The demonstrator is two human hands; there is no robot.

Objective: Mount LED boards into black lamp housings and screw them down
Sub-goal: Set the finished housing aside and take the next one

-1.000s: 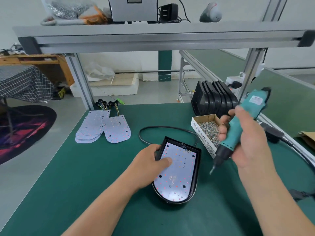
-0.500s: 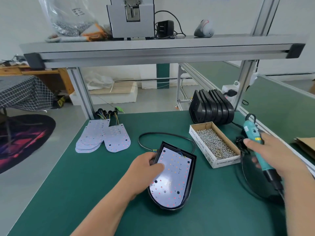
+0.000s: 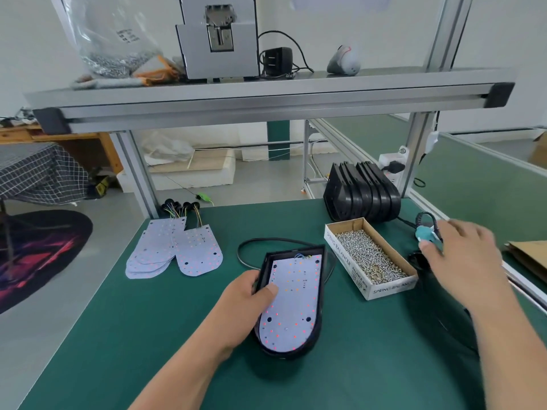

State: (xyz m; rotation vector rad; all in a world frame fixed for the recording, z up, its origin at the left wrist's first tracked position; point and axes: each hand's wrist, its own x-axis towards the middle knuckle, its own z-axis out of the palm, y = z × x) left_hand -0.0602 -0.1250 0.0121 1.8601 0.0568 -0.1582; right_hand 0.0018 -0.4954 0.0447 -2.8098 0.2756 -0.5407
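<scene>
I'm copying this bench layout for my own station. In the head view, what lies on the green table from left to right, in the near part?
Loose LED boards → left hand → lamp housing with a board inside → box of screws → right hand.

**Single head view, forward and down**

Worn on the head, aimed forward and down across the table [image 3: 148, 335]. Wide-angle, with the shelf [image 3: 266, 96] bowed overhead. Near enough to put the left hand [image 3: 239, 303] and housing [image 3: 284, 355] at centre. Right hand [image 3: 464, 258] towards the right edge, blurred.
</scene>
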